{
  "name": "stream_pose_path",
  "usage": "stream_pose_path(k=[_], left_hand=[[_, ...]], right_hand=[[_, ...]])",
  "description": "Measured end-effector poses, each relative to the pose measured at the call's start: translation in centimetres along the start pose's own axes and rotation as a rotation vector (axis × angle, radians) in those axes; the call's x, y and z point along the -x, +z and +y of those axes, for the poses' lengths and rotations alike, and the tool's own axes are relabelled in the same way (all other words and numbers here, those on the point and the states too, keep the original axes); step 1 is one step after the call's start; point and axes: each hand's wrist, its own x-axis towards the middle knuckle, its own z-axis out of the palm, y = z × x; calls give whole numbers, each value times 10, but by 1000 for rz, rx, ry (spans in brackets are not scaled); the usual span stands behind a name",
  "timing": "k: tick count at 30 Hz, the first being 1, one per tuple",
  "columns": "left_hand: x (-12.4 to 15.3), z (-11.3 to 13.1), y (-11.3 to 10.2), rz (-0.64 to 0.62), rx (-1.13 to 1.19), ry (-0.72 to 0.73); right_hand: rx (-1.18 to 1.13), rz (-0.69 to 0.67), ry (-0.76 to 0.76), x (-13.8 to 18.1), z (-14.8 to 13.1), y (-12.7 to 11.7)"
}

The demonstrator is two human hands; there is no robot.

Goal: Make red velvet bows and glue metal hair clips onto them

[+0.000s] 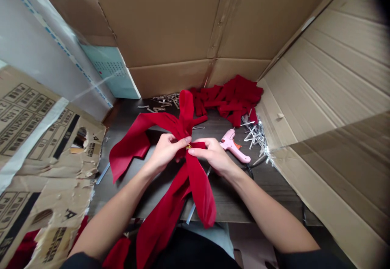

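Between my hands is a large red ribbon bow [201,189] with loops and long tails, its centre over the dark table. My left hand [169,147] pinches the bow's middle from the left, thumb on top. From the right, my right hand [213,153] grips the same knot, thumb pressed on the fabric beside a small gold-coloured piece [189,146]. One tail spreads to the left across the table, and another hangs over the front edge. Just beyond my right hand lies a pink glue gun [234,146].
Red fabric strips [237,98] are heaped at the back right. Metal clips [166,101] lie at the back, with silvery pieces [256,135] by the right cardboard wall [319,78]. A printed cardboard box [45,131] stands at left. Cardboard [164,21] encloses the table's back.
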Motion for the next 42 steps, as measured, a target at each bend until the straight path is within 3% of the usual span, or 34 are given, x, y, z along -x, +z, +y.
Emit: stream_pose_path(k=[9,16,32,42], left_hand=[[-4,-8,1,97,47,39],[-4,-9,2,108,53,43],[-4,-13,2,93,68,71],[-3,-11,3,140,-51,91]], right_hand=[[29,-53,-26,-2,1,-2],[224,154,-67,-3,7,-11],[73,196,-29,-5,8,-10],[57,208,-53,-2,7,-8]])
